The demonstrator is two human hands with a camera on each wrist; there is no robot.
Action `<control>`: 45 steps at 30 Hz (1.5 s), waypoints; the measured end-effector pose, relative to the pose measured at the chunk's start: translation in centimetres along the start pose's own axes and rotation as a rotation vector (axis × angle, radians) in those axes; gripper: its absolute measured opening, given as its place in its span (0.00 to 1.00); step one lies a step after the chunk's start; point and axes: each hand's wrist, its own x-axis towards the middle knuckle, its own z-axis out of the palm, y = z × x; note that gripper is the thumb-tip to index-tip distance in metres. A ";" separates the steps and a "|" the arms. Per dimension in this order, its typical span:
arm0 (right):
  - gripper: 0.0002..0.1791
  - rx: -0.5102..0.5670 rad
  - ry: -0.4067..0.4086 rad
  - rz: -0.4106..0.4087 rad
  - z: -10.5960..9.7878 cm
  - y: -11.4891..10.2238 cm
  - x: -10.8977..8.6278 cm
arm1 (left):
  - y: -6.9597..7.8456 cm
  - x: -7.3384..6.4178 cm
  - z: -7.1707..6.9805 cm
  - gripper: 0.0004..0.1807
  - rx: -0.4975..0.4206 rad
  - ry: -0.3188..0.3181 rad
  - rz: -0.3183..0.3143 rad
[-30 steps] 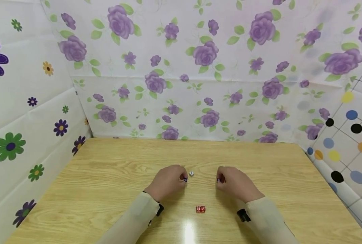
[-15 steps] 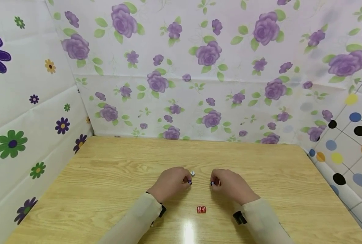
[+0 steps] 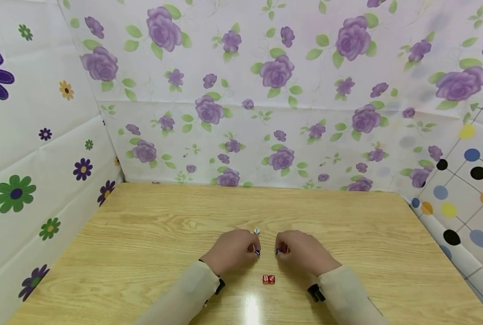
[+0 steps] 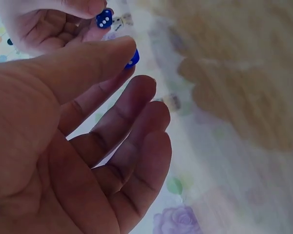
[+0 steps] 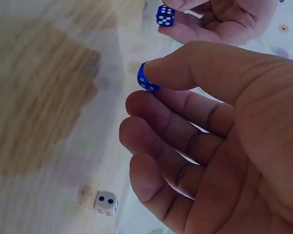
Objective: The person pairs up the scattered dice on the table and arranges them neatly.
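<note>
My left hand (image 3: 235, 250) pinches a blue die (image 4: 132, 59) with white pips between thumb and index finger. A second blue die (image 5: 143, 78) is pinched the same way by my right hand (image 3: 304, 250). The two dice face each other across a small gap, in front of me over the table. In both wrist views the other three fingers of each hand are loosely bent and hold nothing. Two red dice (image 3: 268, 279) sit side by side on the table, nearer to me than the hands. A white die (image 3: 256, 230) lies just beyond my left hand.
The wood-grain table (image 3: 176, 207) stretches to both sides. A floral cloth (image 3: 241, 135) hangs along its back edge, with patterned cloths at left and right. Light reflects off the tabletop close to me.
Both hands have come closer together and slid toward me, each carrying its blue die. The gap between these dice has narrowed. The red dice and the white die stay put.
</note>
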 end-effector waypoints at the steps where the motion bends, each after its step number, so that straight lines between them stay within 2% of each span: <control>1: 0.05 0.001 -0.005 -0.009 0.0 0.0 0.0 | 0.1 0.0 0.1 0.02 0.004 -0.006 0.009; 7: 0.05 0.000 -0.031 -0.045 0.4 -0.4 -0.1 | 0.5 0.0 0.5 0.03 0.027 -0.044 0.033; 13: 0.03 0.014 -0.048 -0.059 0.8 -0.4 0.0 | 0.6 -0.1 0.6 0.05 0.028 -0.020 0.051; 23: 0.05 0.025 -0.060 -0.020 0.4 -0.4 -0.2 | 0.3 -0.2 0.3 0.04 -0.038 -0.056 -0.041; 36: 0.04 0.034 -0.070 -0.037 0.6 -0.6 -0.2 | 0.5 -0.2 0.3 0.09 -0.001 -0.050 -0.027; 45: 0.04 0.023 -0.077 -0.045 0.9 -1.0 0.0 | 0.6 -0.1 0.4 0.08 0.012 -0.038 -0.014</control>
